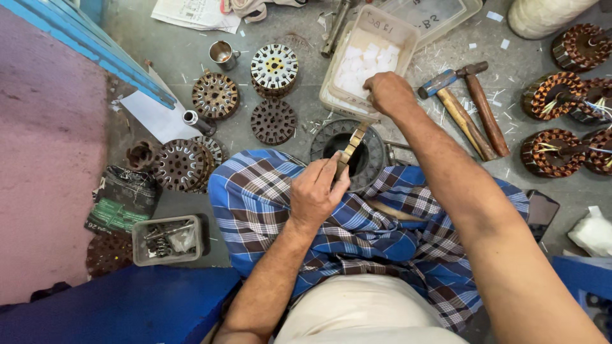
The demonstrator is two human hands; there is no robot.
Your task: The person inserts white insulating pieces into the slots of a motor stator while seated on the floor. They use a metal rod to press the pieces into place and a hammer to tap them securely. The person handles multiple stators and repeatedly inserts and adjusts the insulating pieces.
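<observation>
1. Sitting on the floor in a blue checked cloth, you work over a round slotted metal core that rests just beyond your lap
2. Your left hand has its fingers curled tight around a flat notched strip, which stands tilted over the core's central hole
3. Your right hand reaches into a white plastic tub of small white pieces; its fingers bend downward, and whether they pinch anything is hidden
4. Two hammers lie to the right of the tub, near copper-wound coils
5. Rusty slotted discs lie to the left, with a small tray of bolts beside your left knee
</observation>
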